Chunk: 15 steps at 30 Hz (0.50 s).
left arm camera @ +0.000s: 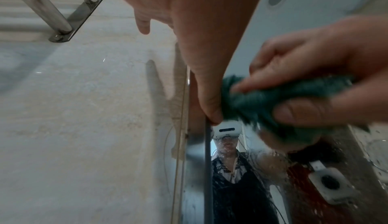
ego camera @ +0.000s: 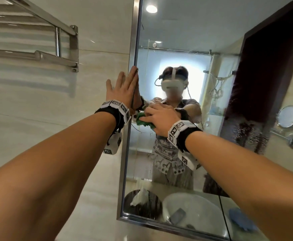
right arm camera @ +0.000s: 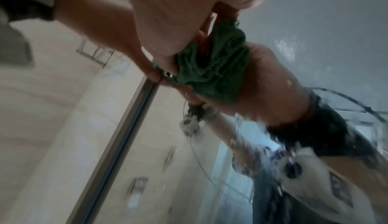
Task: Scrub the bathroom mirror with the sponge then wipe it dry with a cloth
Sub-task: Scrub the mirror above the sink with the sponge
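The right hand's fingers [left arm camera: 283, 71] curl over a bunched green cloth [ego camera: 143, 121], thumb beneath it, and press it flat against the mirror [ego camera: 185, 40] close to its left edge. The right hand [ego camera: 160, 119] covers most of the wad, so only a frayed fringe shows below the knuckles. The left hand [ego camera: 124, 87] holds nothing: its fingers are straight and together, laid against the metal frame [ego camera: 133, 49] with the thumb on the frame's lip, just beside the cloth. No sponge can be seen in any view. Droplets and streaks cover the glass below the hands, clearest in the wrist views, so the drying step looks to be under way with much of the pane left.

The cloth is the likeliest trouble. Bunched so tightly, it may only smear water about, and once soaked it would leave streaks rather than lift them. Its edge nearly touches the left thumb, so a sideways stroke could knock into it and break the pass. The frame's channel may also trap water that a flat wipe misses. A heavy lean on the frame through the left hand could strain its mounting. A towel rail [ego camera: 37, 56] on the wall to the left is well apart from both hands.
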Each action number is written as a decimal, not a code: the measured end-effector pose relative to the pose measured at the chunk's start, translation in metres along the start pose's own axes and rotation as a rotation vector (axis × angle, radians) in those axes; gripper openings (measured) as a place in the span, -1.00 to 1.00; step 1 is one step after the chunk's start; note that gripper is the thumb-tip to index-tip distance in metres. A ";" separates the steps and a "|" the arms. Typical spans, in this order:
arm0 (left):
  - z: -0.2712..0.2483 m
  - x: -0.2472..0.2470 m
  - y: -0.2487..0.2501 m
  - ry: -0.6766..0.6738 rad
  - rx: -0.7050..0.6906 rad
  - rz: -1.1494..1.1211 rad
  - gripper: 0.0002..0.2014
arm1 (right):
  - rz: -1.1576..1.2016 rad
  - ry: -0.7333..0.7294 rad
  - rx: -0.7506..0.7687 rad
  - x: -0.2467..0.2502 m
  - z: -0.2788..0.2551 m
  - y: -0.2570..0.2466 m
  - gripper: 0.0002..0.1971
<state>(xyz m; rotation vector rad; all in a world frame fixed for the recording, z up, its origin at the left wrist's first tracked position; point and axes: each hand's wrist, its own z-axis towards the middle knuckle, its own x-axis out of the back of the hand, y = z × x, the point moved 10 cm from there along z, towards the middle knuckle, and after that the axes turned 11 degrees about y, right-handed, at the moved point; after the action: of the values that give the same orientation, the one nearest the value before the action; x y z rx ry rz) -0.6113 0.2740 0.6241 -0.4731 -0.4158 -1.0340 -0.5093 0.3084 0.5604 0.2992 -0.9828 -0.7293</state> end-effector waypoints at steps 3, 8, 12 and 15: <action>-0.005 0.004 0.004 -0.037 0.015 0.021 0.12 | 0.062 -0.147 -0.017 -0.019 -0.022 -0.002 -0.45; -0.013 0.023 0.028 -0.042 0.019 -0.079 -0.06 | 0.283 -0.067 -0.339 0.015 -0.053 0.032 -0.56; -0.017 0.048 0.075 -0.013 -0.034 -0.195 -0.12 | 0.343 0.123 -0.561 0.060 -0.105 0.078 -0.57; -0.019 0.065 0.125 0.009 -0.094 -0.290 -0.15 | 0.285 0.147 -0.642 0.085 -0.155 0.106 -0.60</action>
<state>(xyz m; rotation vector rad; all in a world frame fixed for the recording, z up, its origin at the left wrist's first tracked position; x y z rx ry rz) -0.4693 0.2705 0.6213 -0.5010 -0.4374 -1.3402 -0.3051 0.3141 0.5896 -0.3385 -0.5925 -0.7098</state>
